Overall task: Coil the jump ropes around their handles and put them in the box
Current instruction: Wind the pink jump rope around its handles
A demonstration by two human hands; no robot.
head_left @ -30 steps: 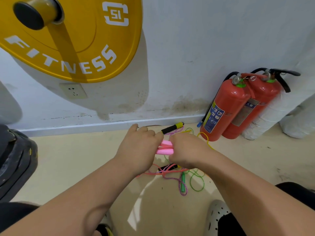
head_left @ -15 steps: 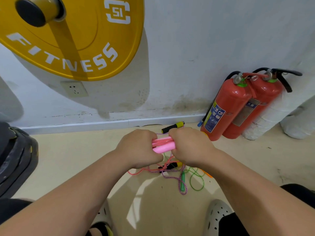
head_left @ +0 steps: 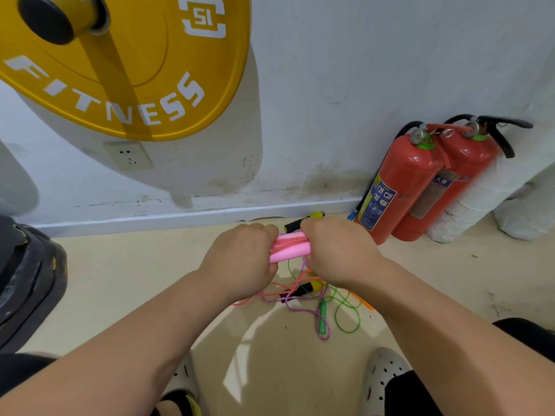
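Two pink jump-rope handles (head_left: 290, 247) lie side by side between my fists, with turns of pink cord over them. My left hand (head_left: 241, 259) grips their left end and my right hand (head_left: 336, 249) grips the right end. The loose pink cord (head_left: 261, 294) trails down to the floor. Under my hands lies a tangle of other ropes: a purple braided rope (head_left: 309, 310), a green rope (head_left: 345, 307) with a green handle (head_left: 322, 316), and a black-and-yellow handle (head_left: 303, 288). A second black-and-yellow handle (head_left: 303, 222) lies by the wall. No box is in view.
Two red fire extinguishers (head_left: 399, 187) lean on the wall at right beside white wrapped rolls (head_left: 480, 199). A yellow weight plate (head_left: 126, 64) hangs at upper left, black plates (head_left: 27, 280) stand at left. My grey clog (head_left: 381, 379) is at the bottom.
Both hands have lifted the pink handles a little higher and closed round their ends, and more pink cord lies over the handles. The trailing cord on the floor has shifted.
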